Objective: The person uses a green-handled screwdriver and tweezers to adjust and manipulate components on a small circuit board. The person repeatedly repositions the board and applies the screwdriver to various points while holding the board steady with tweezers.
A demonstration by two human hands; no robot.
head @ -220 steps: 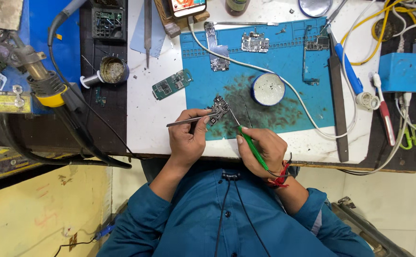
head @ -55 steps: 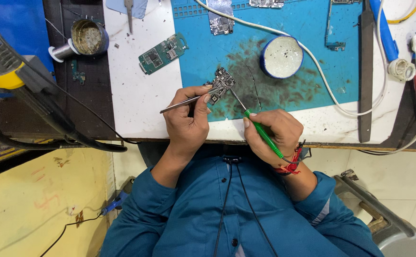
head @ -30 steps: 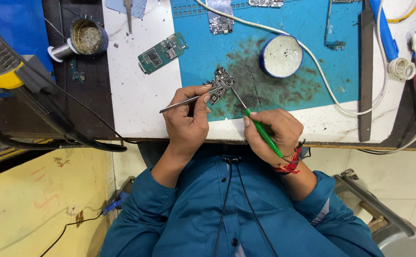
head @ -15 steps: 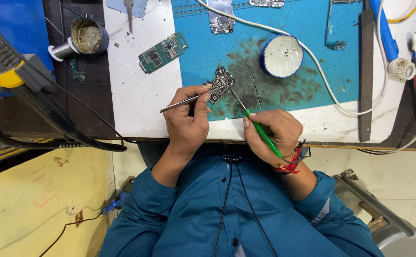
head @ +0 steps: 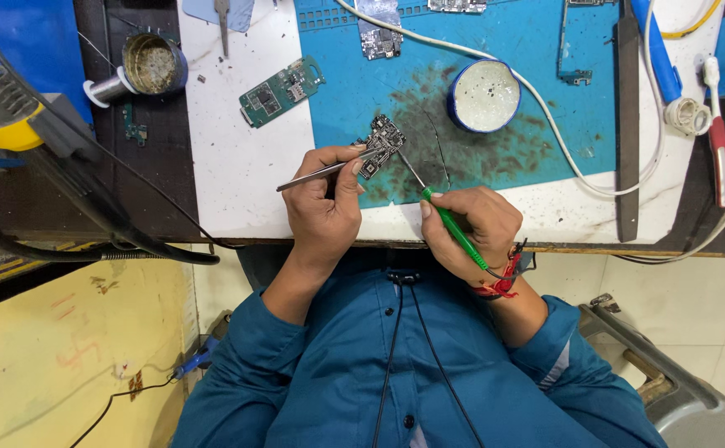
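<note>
A small dark circuit board [head: 381,143] lies on the stained blue work mat [head: 537,141]. My left hand [head: 325,203] grips metal tweezers [head: 317,172] whose tips press against the board's left side. My right hand [head: 470,228] holds a green-handled soldering iron [head: 449,224]; its thin metal tip reaches up to the board's right edge. Both hands rest at the near edge of the white bench top [head: 238,166].
A round blue tin of white paste [head: 484,95] sits on the mat right of the board. A green circuit board [head: 279,90] lies on the white top. A white cable [head: 561,141] crosses the mat. A hot-air tool [head: 14,124] and its black hose lie left.
Since the oldest frame the camera view has shifted closer and down. Over the last second the hands, tweezers and iron have stayed almost still on the board.
</note>
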